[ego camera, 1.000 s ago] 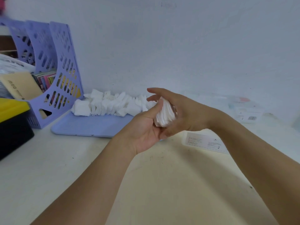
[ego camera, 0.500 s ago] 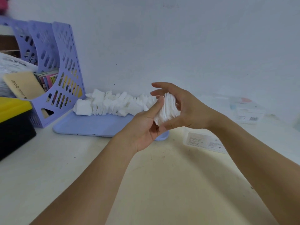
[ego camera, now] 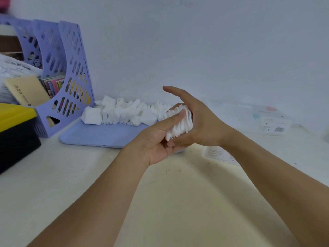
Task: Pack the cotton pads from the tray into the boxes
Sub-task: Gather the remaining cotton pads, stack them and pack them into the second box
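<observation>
A fanned stack of white square cotton pads [ego camera: 179, 124] is held between both hands at the centre of the frame, above the white table surface [ego camera: 53, 184]. The left hand [ego camera: 156, 141] is turned palm up beneath the stack; its thumb is laid across the near face of the pads and its fingers are curled under them. The right hand [ego camera: 199, 127] is cupped around the far side of the stack, with the thumb closed under the lower edge. Its index finger is extended upward and to the left, clear of the pads. The pads in the stack are seen edge-on, unevenly aligned and splayed toward the lower left.

A long, loose row of further white cotton pads [ego camera: 122, 113] is laid along the far edge of a flat lilac plastic tray [ego camera: 99, 136], left of centre. The right end of the row and of the tray is hidden behind the hands.

A lilac perforated plastic file rack [ego camera: 71, 72] containing papers and a tan booklet is positioned at the upper left, just beside the tray. A yellow-lidded black box [ego camera: 16, 132] is seen at the left edge. Clear plastic boxes with printed labels [ego camera: 274, 122] are placed at the right, against the white wall [ego camera: 213, 41]. A white printed label [ego camera: 217, 155] is partly covered by the right forearm.
</observation>
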`<action>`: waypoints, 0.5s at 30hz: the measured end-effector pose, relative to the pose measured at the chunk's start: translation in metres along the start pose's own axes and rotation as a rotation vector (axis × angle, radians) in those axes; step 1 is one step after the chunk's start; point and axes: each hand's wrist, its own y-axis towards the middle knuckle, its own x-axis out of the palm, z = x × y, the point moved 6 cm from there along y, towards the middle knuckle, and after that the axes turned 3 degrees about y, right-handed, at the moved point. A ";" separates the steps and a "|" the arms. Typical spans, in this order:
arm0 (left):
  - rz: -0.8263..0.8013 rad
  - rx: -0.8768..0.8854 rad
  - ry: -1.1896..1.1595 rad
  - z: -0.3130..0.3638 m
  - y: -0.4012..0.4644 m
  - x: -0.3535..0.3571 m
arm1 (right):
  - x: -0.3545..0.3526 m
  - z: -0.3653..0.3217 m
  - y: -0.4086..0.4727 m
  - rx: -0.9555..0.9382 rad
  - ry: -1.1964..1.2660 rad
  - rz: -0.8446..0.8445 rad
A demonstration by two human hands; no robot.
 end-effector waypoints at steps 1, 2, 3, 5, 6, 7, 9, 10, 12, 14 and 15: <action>0.008 -0.004 -0.001 -0.001 0.000 -0.001 | 0.000 0.001 0.000 0.003 0.005 0.000; 0.018 -0.008 -0.005 -0.002 0.000 -0.003 | 0.001 0.001 -0.001 0.009 0.011 -0.009; 0.019 -0.012 -0.017 -0.002 0.000 -0.003 | 0.002 0.001 -0.001 0.012 0.018 -0.021; 0.001 -0.015 -0.044 -0.003 0.000 -0.002 | 0.005 0.001 -0.001 0.009 0.023 -0.028; -0.002 -0.017 -0.050 -0.003 0.000 -0.003 | 0.007 -0.001 -0.001 0.005 0.006 -0.023; 0.002 -0.017 -0.054 -0.003 0.000 -0.002 | 0.007 -0.001 -0.001 0.002 -0.013 -0.019; 0.015 -0.014 -0.053 -0.003 -0.001 -0.002 | 0.007 -0.001 0.000 0.002 -0.022 -0.022; 0.012 -0.011 -0.052 -0.002 -0.001 -0.002 | 0.007 0.000 -0.001 0.003 -0.028 -0.022; -0.005 -0.002 -0.050 -0.002 -0.001 -0.002 | 0.009 -0.001 -0.001 0.000 -0.055 -0.029; -0.013 0.007 -0.037 -0.002 -0.001 -0.001 | 0.011 -0.002 -0.001 -0.007 -0.073 -0.035; -0.018 0.011 -0.038 -0.002 0.000 -0.001 | 0.012 -0.003 -0.001 -0.017 -0.088 -0.028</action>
